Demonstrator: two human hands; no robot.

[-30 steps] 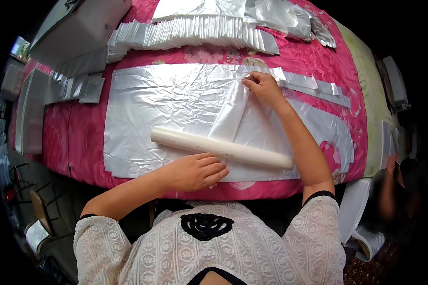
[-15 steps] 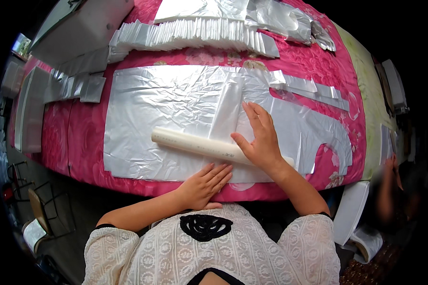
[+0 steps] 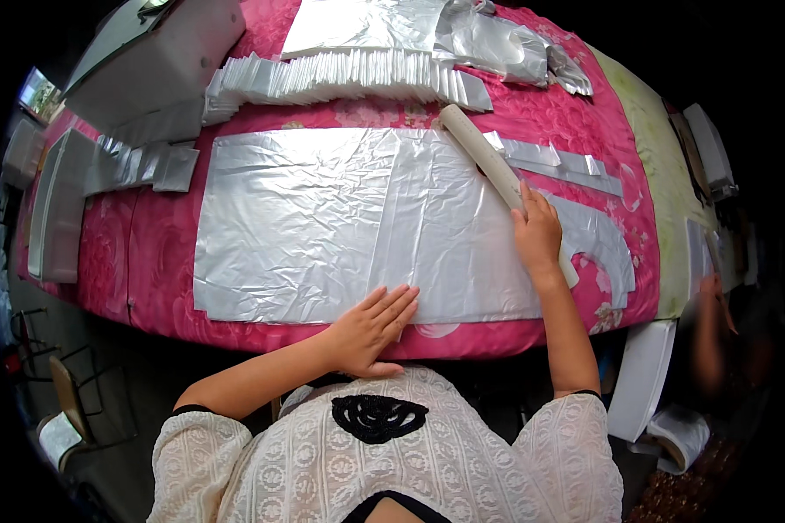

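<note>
Silvery-white plastic bags point(image 3: 296, 218) lie flat in front of me, with strap-like handles point(image 3: 606, 244) around a curved cut-out at their right end. My left hand point(image 3: 377, 324) rests flat on their near edge, fingers stretched out and holding nothing. A long cream plastic pipe point(image 3: 480, 152) slants across the right part of the bags, its far end beyond their back edge. My right hand point(image 3: 539, 228) grips the pipe around its middle, fingers over it. Part of the pipe's near half is hidden under that hand and wrist.
A long row of folded white bags point(image 3: 340, 77) stands behind, with more silvery bags point(image 3: 366, 26) beyond. White boxes point(image 3: 153, 65) and a few folded bags point(image 3: 170, 166) are at the left. A pink flowered cloth point(image 3: 161, 253) covers the table. Another person's arm point(image 3: 711, 331) shows at the far right.
The pipe has swung from lying crosswise to slanting away at the right, now in my right hand's grip. The narrow folded flap on the bags lies flat. My left hand has barely moved.
</note>
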